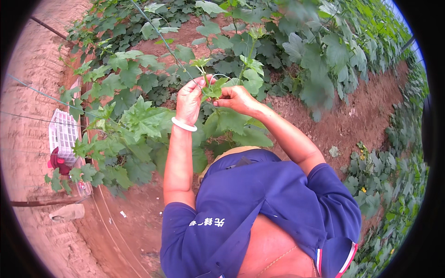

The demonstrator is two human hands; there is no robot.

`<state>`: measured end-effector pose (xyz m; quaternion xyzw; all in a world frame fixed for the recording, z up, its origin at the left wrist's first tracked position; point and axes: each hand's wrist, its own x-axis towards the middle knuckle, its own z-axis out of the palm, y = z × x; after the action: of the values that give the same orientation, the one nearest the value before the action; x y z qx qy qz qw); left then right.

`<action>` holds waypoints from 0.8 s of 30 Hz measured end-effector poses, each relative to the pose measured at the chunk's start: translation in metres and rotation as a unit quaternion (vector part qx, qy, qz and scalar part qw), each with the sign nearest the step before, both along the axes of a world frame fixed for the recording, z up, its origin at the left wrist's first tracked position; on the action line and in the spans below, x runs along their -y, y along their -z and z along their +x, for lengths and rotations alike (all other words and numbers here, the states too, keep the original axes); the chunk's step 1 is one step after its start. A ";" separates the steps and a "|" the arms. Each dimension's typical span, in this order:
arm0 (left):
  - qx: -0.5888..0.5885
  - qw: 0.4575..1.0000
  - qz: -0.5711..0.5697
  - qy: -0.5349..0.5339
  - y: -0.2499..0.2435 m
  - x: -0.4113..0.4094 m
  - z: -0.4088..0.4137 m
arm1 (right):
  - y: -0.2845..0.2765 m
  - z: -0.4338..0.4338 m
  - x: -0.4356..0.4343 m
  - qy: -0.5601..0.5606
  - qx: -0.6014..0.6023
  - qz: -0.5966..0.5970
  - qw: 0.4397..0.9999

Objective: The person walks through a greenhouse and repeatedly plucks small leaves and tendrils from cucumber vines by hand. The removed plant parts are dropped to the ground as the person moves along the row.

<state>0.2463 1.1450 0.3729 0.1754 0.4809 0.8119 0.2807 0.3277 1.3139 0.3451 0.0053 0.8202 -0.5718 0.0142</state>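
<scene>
A leafy vine tip (212, 89) rises between my hands at the upper middle, beside a taut blue-green string (156, 29) that slants down from the top. My left hand (190, 99), with a white bangle (184, 124) at the wrist, pinches the stem and the string between thumb and fingers. Bent at the fingers, my right hand (240, 100) closes on the vine's lower part from the other side; leaves partly hide its fingertips. A thin pale loop (220, 75) arcs above the right hand. Broad lobed leaves (231, 121) spread just below both hands.
Dense vines (333, 52) climb at the upper right, with low plants (379, 173) below them. At the left, a white plastic crate (64, 133) stands beside a dark red cloth (58, 163). More strings (41, 92) cross there, above a brown pole (45, 202).
</scene>
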 end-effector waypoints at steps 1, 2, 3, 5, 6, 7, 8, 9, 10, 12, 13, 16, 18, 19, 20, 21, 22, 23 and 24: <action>0.002 1.000 -0.002 0.008 0.000 -0.001 0.003 | 0.000 0.001 -0.003 -0.004 0.006 0.001 1.000; -0.002 1.000 -0.003 0.015 0.000 -0.003 0.005 | 0.002 0.002 -0.006 -0.005 0.003 -0.016 1.000; -0.006 1.000 -0.014 0.000 0.001 -0.004 0.008 | 0.004 0.003 -0.008 -0.008 0.001 -0.034 0.999; -0.014 0.999 -0.035 -0.029 0.006 -0.010 0.014 | 0.004 0.009 -0.015 -0.004 -0.024 0.002 1.000; -0.016 0.998 -0.045 -0.045 0.007 -0.013 0.017 | -0.006 0.014 -0.019 -0.001 -0.046 0.056 0.997; -0.019 0.996 -0.056 -0.060 0.008 -0.015 0.019 | -0.018 0.018 -0.023 0.002 -0.070 0.109 0.992; -0.021 0.995 -0.066 -0.075 0.008 -0.017 0.021 | -0.030 0.023 -0.028 0.023 -0.082 0.151 0.985; -0.018 0.994 -0.066 -0.079 0.008 -0.018 0.021 | -0.051 0.028 -0.030 0.052 -0.054 0.140 0.987; -0.015 0.994 -0.066 -0.083 0.009 -0.019 0.022 | -0.065 0.030 -0.030 0.086 -0.078 0.091 0.989; -0.004 0.995 -0.056 -0.087 0.012 -0.022 0.023 | -0.080 0.026 -0.030 0.094 -0.119 -0.007 0.988; 0.003 0.995 -0.048 -0.089 0.016 -0.023 0.022 | -0.083 0.021 -0.026 0.072 -0.191 0.023 0.979; -0.033 0.991 -0.053 -0.117 0.038 -0.025 0.018 | -0.098 0.015 -0.008 -0.063 -0.247 0.052 0.966; 0.053 0.995 0.025 -0.082 0.046 -0.022 0.010 | -0.101 0.029 -0.005 -0.213 -0.142 -0.127 0.958; 0.044 0.996 -0.004 -0.076 0.051 -0.021 0.001 | -0.098 0.038 -0.008 -0.279 -0.077 -0.214 0.933; 0.039 0.992 -0.022 -0.121 0.057 -0.019 -0.006 | -0.101 0.051 -0.015 -0.300 -0.030 -0.272 0.914; 0.034 0.985 -0.041 -0.166 0.063 -0.013 -0.012 | -0.101 0.066 -0.025 -0.280 -0.035 -0.281 0.917; 0.064 0.987 -0.028 -0.144 0.066 -0.003 -0.019 | -0.101 0.082 -0.042 -0.259 -0.029 -0.292 0.920; 0.055 0.986 -0.055 -0.150 0.080 0.014 -0.033 | -0.098 0.097 -0.059 -0.243 -0.033 -0.335 0.910; 0.075 0.984 -0.039 -0.155 0.077 0.019 -0.034 | -0.094 0.115 -0.078 -0.214 -0.075 -0.383 0.896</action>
<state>0.2118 1.1258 0.2959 0.0262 0.5111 0.8371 0.1931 0.4427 1.3916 0.4394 -0.2187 0.5179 -0.8236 0.0756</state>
